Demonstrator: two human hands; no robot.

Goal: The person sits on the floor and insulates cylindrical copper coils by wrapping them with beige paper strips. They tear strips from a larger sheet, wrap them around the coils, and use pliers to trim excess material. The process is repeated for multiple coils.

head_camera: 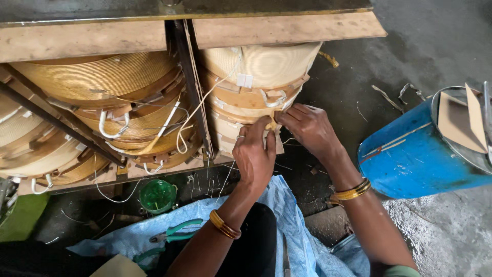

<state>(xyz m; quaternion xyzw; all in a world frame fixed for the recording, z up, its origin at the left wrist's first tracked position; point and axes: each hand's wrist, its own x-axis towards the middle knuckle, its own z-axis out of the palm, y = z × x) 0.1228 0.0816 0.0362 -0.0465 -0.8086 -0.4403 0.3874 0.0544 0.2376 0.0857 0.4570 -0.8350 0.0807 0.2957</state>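
Two stacked coil windings (256, 82) side by side under wooden boards. Left hand (254, 154) and right hand (307, 127) both pinching one yellowish paper strip (271, 124) against the right-hand winding's lower edge, strip caught between the fingertips. Two gold bangles. One green-handled pliers (177, 233) on blue cloth. One green cup (157, 196), contents unclear. One blue drum (420, 154), cardboard pieces (461, 120) on top.

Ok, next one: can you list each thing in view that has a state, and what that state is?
Left hand: pinching the tan strip, grip shut.
Right hand: pinching the same strip, grip shut.
Tan strip: held against the right coil.
Right coil: wound, white ties hanging loose.
Left coil: wound, untouched.
Green-handled pliers: lying unused on the blue cloth.
Blue drum: tipped over, mouth open.
Green cup: upright on the floor.
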